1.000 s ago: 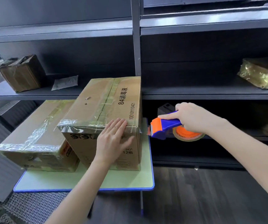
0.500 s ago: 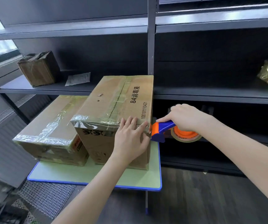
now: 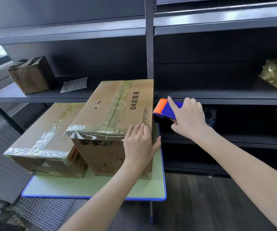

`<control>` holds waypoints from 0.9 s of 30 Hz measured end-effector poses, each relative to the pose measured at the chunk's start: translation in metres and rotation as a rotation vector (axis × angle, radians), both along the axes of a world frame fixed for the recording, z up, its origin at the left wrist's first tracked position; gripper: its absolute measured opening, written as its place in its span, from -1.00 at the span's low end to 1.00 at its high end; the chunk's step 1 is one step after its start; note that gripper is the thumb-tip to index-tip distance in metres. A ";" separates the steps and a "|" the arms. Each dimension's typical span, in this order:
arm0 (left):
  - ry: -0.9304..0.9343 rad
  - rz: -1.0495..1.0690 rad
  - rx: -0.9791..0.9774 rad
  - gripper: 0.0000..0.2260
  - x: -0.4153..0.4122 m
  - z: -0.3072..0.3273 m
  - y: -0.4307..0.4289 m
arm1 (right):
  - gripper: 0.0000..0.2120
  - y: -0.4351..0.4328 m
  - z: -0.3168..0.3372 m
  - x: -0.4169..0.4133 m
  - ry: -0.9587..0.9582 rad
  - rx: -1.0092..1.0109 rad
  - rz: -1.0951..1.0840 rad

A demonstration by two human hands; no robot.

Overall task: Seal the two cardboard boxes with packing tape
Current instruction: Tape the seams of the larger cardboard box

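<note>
The right hand [image 3: 189, 119] has its grip closed around the blue handle of the tape dispenser [image 3: 166, 110], with the index finger stretched along the top towards the orange head. The dispenser lies roughly level, its long axis running left to right. Its orange head points left at the upper right edge of the taller cardboard box [image 3: 114, 110], just beside it; whether they touch I cannot tell. The left hand [image 3: 139, 144] lies flat on that box's near right corner, its grip open, fingers straight on top and thumb down the right side. The box stands on the green table [image 3: 92, 189], its long axis running away from the camera, with a taped seam along the lid. The lower cardboard box [image 3: 47, 139] sits just beside it on the left.
</note>
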State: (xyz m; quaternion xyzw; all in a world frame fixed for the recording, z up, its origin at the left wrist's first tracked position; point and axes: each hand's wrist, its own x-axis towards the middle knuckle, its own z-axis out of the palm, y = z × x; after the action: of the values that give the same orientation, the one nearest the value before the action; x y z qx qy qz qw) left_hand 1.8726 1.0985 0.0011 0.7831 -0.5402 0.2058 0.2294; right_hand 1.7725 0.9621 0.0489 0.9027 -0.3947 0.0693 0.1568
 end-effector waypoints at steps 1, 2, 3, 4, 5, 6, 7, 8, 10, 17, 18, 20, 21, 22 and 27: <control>-0.010 0.011 0.005 -0.78 -0.002 0.000 -0.002 | -0.25 0.001 0.003 0.003 -0.085 -0.010 -0.003; -0.011 0.016 0.010 -0.80 -0.003 0.001 -0.004 | -0.27 0.003 0.006 0.007 -0.176 -0.019 0.008; -0.013 0.011 0.014 -0.80 -0.004 0.002 -0.006 | -0.30 0.006 0.008 0.011 -0.260 -0.024 0.028; -0.014 0.005 0.018 -0.79 -0.005 0.003 -0.007 | -0.34 0.008 0.010 0.017 -0.316 -0.031 0.052; -0.008 -0.001 0.015 -0.78 -0.006 0.004 -0.008 | -0.37 0.010 0.012 0.023 -0.341 -0.042 0.078; 0.007 -0.017 0.010 -0.79 -0.005 0.004 -0.007 | -0.38 0.013 0.013 0.030 -0.344 -0.050 0.107; 0.020 -0.059 0.001 -0.79 -0.002 0.002 -0.006 | -0.37 0.015 0.013 0.037 -0.340 -0.051 0.140; 0.037 -0.116 -0.014 -0.78 0.002 -0.001 -0.002 | -0.35 0.018 0.013 0.045 -0.335 -0.044 0.174; 0.102 -0.191 -0.027 -0.78 0.016 -0.002 0.016 | -0.31 0.025 0.012 0.063 -0.338 -0.021 0.238; 0.141 -0.026 -0.185 -0.85 0.094 0.002 0.073 | -0.32 0.051 0.004 0.120 -0.254 0.007 0.349; 0.143 -0.009 -0.185 -0.83 0.106 0.000 0.080 | -0.32 0.055 0.002 0.125 -0.244 0.009 0.344; 0.198 0.016 -0.195 -0.74 0.126 -0.002 0.090 | -0.34 0.063 -0.001 0.131 -0.217 0.001 0.320; 0.264 0.031 -0.215 -0.72 0.133 -0.003 0.094 | -0.35 0.065 -0.002 0.133 -0.203 -0.005 0.308; 0.344 0.046 -0.243 -0.73 0.139 -0.004 0.097 | -0.36 0.068 -0.002 0.133 -0.192 -0.009 0.296; 0.560 0.060 -0.376 -0.84 0.160 -0.004 0.104 | -0.34 0.082 0.000 0.129 -0.160 -0.009 0.224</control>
State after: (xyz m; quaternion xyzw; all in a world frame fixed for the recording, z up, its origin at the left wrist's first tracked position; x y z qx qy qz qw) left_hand 2.0326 1.2021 -0.0024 0.7688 -0.3855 0.0853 0.5030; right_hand 1.9019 1.0443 0.0484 0.9318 -0.3027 0.1602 0.1202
